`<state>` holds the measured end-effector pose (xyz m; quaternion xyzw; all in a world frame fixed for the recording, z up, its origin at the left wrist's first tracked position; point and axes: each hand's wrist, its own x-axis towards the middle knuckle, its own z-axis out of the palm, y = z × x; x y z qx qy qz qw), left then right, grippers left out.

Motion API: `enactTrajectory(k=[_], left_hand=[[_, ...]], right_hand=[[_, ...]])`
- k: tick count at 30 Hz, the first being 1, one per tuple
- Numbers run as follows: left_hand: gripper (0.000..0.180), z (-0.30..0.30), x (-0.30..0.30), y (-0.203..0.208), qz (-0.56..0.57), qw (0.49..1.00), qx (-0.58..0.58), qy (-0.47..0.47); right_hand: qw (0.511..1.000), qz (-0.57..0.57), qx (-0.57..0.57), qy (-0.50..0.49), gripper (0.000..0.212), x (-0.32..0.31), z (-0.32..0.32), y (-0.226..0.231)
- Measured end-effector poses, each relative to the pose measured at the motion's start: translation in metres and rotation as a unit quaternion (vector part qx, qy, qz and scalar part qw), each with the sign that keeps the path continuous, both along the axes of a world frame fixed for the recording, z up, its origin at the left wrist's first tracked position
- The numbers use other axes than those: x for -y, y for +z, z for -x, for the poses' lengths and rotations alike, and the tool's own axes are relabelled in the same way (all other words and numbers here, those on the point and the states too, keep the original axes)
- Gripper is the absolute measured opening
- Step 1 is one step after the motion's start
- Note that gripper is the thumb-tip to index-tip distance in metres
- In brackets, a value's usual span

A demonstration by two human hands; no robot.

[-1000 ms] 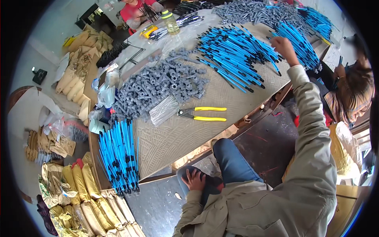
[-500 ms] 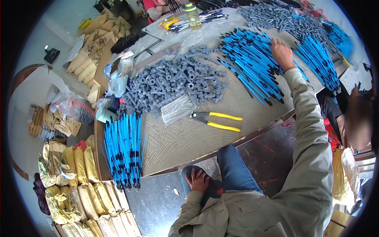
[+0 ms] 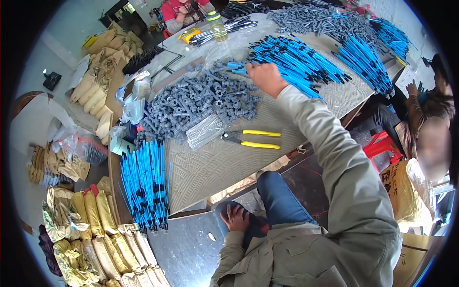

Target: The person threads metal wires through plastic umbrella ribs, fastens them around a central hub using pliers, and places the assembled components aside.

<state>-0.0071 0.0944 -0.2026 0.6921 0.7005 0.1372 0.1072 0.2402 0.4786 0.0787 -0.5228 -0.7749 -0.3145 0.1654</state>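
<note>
My right hand point(image 3: 267, 79) is closed over the left end of a heap of thin blue rods with black ends point(image 3: 306, 55). Blue rod pieces point(image 3: 235, 67) stick out to the left of its fingers, over the edge of a pile of grey ribbed plastic fittings point(image 3: 201, 98); how many it grips is hidden. On my left knee lies my left hand point(image 3: 235, 219), fingers spread and holding nothing. Yellow-handled pliers point(image 3: 251, 137) rest on the table point(image 3: 210, 167) beside a bundle of thin white strips point(image 3: 205, 131).
More blue rods stand bundled at the table's left edge point(image 3: 145, 186) and lie at the right point(image 3: 366, 64). A bottle point(image 3: 217, 27) stands at the back, where another person point(image 3: 184, 14) sits. Someone else point(image 3: 432, 110) is at the right. Stacked sacks point(image 3: 103, 239) fill the lower left.
My right hand has moved left across the blue rods, from their right side to the edge of the grey fittings, and blue pieces now project from it. My left hand stays on my knee.
</note>
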Motion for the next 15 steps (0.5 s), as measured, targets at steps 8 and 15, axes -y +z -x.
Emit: enactTrajectory(k=[8, 15], left_hand=[[0.032, 0.011, 0.002, -0.006, -0.02, 1.0, 0.015, 0.003], [0.032, -0.004, -0.012, 0.044, 0.016, 0.984, 0.177, 0.032]], right_hand=[[0.997, 0.007, -0.054, -0.062, 0.009, -0.006, -0.043, 0.031], [0.964, -0.1, -0.245, -0.014, 0.02, 0.118, -0.073, 0.116]])
